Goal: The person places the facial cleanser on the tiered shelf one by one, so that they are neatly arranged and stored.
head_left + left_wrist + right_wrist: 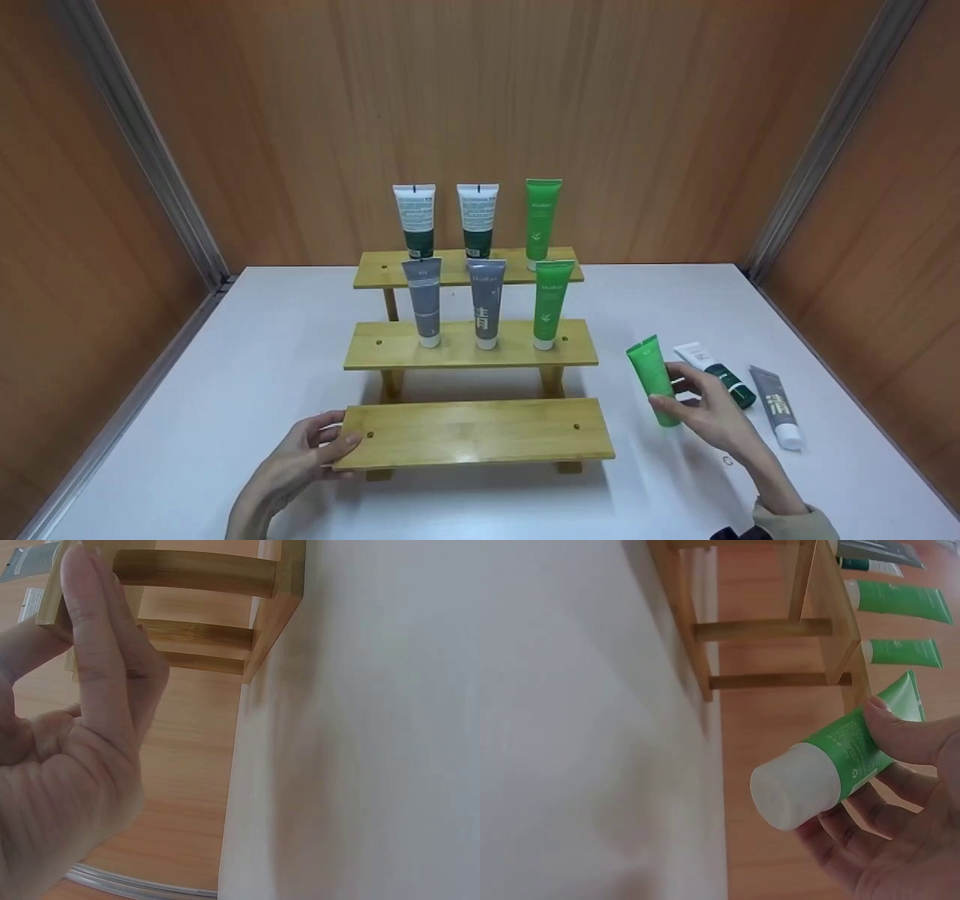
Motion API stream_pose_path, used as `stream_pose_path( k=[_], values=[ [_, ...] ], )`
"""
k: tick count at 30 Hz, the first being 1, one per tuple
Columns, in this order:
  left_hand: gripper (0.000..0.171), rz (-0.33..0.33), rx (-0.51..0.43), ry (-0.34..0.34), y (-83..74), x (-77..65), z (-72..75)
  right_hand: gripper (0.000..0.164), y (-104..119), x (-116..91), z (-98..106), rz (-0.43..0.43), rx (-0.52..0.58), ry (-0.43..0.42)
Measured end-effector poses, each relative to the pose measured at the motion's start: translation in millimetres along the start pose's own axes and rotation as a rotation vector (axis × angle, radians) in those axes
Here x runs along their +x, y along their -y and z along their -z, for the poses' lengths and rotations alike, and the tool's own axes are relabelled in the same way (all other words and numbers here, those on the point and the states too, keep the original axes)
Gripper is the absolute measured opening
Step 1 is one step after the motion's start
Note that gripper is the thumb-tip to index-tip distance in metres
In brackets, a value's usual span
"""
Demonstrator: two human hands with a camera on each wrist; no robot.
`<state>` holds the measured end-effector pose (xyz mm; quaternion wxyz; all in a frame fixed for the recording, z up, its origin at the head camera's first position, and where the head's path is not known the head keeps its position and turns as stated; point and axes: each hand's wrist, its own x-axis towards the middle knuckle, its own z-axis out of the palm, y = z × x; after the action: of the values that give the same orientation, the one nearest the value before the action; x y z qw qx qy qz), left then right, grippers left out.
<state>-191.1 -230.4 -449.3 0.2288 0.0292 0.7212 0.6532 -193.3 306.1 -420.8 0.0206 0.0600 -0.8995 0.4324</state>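
A three-step bamboo display stand stands on the white table. My left hand pinches the left end of its lowest step, thumb on top and fingers underneath; the left wrist view shows these fingers at the board's edge. Off the stand's right side, my right hand holds a green squeeze tube between thumb and fingers, above the table. Its white cap points toward the camera in the right wrist view. On the table beside that hand lie a white and dark-green tube and a grey tube.
Two white and dark-green tubes and a green tube stand on the top step. The middle step bears two grey tubes and a green tube. Wood-grain panels enclose the table behind and at both sides.
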Motion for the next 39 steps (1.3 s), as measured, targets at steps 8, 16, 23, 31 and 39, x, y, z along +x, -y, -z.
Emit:
stream_pose_path(
  k=[8,16,23,31,39],
  values=[
    [0.079,0.009,0.000,0.002,1.1,2.1,1.2,0.052,26,-1,-10,0.023,0.076,-0.048],
    [0.077,-0.008,0.001,0.029,0.3,2.3,1.9,0.049,54,0,-26,0.069,0.159,-0.038],
    [0.077,-0.004,0.006,0.023,-1.2,2.3,1.5,0.045,73,7,-44,0.134,0.203,-0.010],
    [0.077,-0.001,-0.005,0.021,1.5,2.5,3.0,0.042,93,16,-67,0.228,0.255,0.031],
    [0.078,-0.002,0.001,0.013,0.9,2.4,2.0,0.047,112,26,-91,0.231,0.268,0.061]
  ],
)
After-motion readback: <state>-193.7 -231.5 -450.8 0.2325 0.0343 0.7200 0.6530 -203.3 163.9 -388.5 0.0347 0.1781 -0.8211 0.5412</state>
